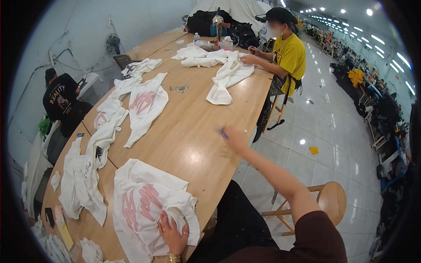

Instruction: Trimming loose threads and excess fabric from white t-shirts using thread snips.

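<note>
A white long-sleeved garment (144, 210) with pink script-like print lies bunched on the near part of the wooden table (184, 118). My left hand (173, 234) rests flat on its right side, fingers spread, with rings and a gold bracelet showing. Away to the right, my right arm reaches over the table's edge. My right hand (232, 138), smeared by motion, is closed around a small blue object (223, 133), perhaps thread snips; its exact kind is too blurred to tell. Below that hand is bare wood with tiny scraps.
More white garments (147, 101) lie left and ahead. Small blue snips (80, 135) sit at the left edge. A person in a yellow shirt (291, 55) handles white cloth at the far right; another in black (63, 98) sits left. A wooden stool (332, 204) stands by my right.
</note>
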{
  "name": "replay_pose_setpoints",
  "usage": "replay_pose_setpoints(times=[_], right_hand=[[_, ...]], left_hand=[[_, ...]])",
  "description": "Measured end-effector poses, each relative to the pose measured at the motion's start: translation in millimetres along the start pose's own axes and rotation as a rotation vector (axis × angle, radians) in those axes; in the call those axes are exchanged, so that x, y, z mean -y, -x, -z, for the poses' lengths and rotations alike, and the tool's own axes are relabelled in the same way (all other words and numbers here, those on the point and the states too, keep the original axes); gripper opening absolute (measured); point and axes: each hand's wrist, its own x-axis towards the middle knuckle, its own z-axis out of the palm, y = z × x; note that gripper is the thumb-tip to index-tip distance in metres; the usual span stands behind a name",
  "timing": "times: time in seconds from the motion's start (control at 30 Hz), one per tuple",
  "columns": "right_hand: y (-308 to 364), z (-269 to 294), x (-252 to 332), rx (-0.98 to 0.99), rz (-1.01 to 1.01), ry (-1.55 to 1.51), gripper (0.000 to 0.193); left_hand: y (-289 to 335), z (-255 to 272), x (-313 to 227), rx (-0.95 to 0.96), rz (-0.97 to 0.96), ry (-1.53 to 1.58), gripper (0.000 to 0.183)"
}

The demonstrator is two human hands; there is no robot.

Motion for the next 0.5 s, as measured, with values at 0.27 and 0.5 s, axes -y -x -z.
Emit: replay_pose_setpoints(times=[0.27, 0.5], right_hand=[[47, -26, 9, -0.038, -0.023, 0.012, 0.017], [48, -28, 0, -0.097, -0.066, -0.021, 0.016]], left_hand=[[-13, -3, 4, 0.062, -0.090, 0.041, 0.042], [-22, -7, -3, 0.049, -0.111, 0.039, 0.041]])
